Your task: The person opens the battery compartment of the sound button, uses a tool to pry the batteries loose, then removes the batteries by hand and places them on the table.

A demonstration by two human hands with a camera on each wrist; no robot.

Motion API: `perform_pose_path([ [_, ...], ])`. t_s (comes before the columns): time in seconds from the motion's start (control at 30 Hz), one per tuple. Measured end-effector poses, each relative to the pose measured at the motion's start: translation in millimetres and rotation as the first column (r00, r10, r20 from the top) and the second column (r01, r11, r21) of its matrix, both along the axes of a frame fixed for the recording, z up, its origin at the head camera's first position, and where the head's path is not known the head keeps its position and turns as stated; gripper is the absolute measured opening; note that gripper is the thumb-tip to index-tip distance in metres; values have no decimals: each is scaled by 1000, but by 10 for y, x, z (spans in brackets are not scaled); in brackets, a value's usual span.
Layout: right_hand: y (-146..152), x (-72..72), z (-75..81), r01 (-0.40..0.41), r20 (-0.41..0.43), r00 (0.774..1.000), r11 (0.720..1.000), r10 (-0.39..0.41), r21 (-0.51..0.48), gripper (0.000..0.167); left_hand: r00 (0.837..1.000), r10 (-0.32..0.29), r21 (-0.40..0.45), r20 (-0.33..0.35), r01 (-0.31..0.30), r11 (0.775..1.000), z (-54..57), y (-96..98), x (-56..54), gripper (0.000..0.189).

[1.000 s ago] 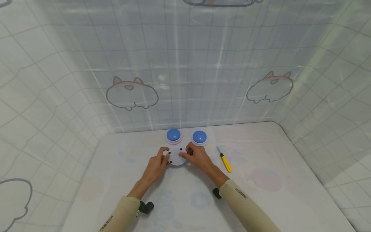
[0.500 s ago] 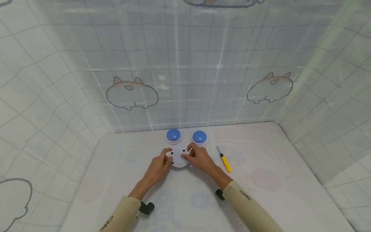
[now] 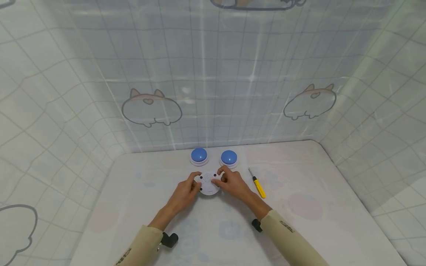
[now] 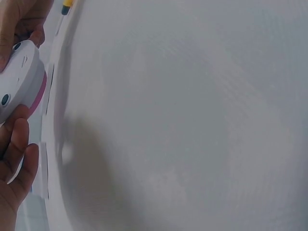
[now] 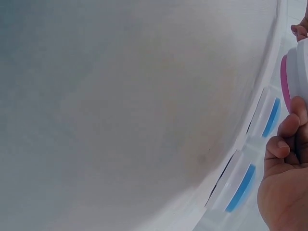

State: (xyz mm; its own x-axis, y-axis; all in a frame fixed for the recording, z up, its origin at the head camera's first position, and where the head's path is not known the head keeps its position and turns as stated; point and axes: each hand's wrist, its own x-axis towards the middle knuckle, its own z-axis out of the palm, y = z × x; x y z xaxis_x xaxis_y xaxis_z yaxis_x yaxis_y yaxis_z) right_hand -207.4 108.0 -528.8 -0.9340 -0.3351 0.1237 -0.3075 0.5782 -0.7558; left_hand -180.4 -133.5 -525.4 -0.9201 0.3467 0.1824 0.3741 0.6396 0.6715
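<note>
Both hands hold a round white push button (image 3: 209, 187) upside down, its underside with speaker holes and black feet facing up. A pink rim (image 4: 38, 95) shows on its lower side in the left wrist view. My left hand (image 3: 185, 191) grips the left edge, thumb on the underside. My right hand (image 3: 235, 184) pinches the right edge, its thumb lying on the underside near the holes. The button is tilted and appears to be raised off the table. Part of its right edge is hidden by my right hand.
Two white buttons with blue domes, a left one (image 3: 199, 155) and a right one (image 3: 229, 157), stand just beyond the hands. A yellow-handled screwdriver (image 3: 259, 187) lies to the right. A patterned sheet (image 3: 213, 74) rises behind the white table (image 3: 133, 192).
The upside-down button and both hands have shifted slightly right and towards me. Both hands have kept their hold. The blue buttons and screwdriver have stayed put.
</note>
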Motion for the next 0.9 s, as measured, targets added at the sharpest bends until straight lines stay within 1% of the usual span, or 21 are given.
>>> perform_pose_path([
  [0.13, 38, 12, -19, -4, -7, 1000, 1000, 4, 6, 36, 1000, -14, -4, -5, 14, 1000, 5, 23, 16, 41],
  [0.27, 84, 41, -20, -12, 14, 1000, 1000, 12, 6, 36, 999, -35, -7, -11, 35, 999, 30, 54, 41, 45],
  [0.37, 119, 67, -10, -22, 29, 999, 1000, 22, 6, 36, 998, -62, -15, -10, 62, 998, 40, 75, 58, 48],
  [0.67, 242, 154, 3, -70, 70, 995, 997, 69, 16, 34, 990, -129, -36, 50, 131, 991, 21, 144, 141, 57],
  [0.9, 332, 225, -14, -107, 120, 988, 993, 99, 57, 35, 977, -194, -56, 91, 200, 978, -3, 188, 212, 64],
])
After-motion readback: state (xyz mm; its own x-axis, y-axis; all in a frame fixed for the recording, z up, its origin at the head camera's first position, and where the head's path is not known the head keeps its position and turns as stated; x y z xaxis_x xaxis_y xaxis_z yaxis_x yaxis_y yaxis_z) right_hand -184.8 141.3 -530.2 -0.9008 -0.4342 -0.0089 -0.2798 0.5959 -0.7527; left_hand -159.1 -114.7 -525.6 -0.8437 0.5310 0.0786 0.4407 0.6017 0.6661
